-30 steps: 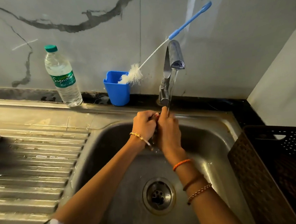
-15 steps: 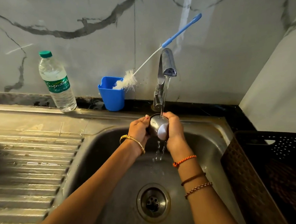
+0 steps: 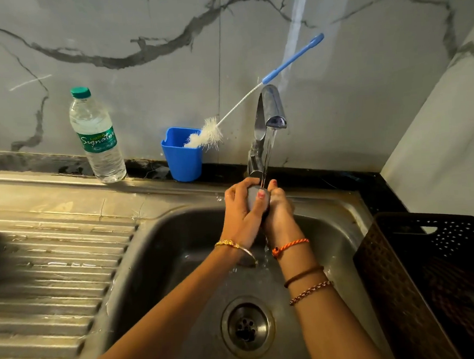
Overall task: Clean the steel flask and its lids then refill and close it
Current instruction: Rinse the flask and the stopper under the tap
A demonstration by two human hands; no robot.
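Basin [image 3: 178,239] open below; tap [image 3: 270,112] overhead, basket [image 3: 390,266] blocks rt

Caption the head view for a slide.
Both hands, left hand and right hand, rinse a steel lid under the running tap over the sink.

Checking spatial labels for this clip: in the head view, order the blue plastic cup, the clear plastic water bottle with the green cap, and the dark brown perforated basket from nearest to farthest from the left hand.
From the left hand:
1. Blue plastic cup, behind and left, by the wall.
2. Clear plastic water bottle with green cap, farther left.
3. Dark brown perforated basket, on the right.
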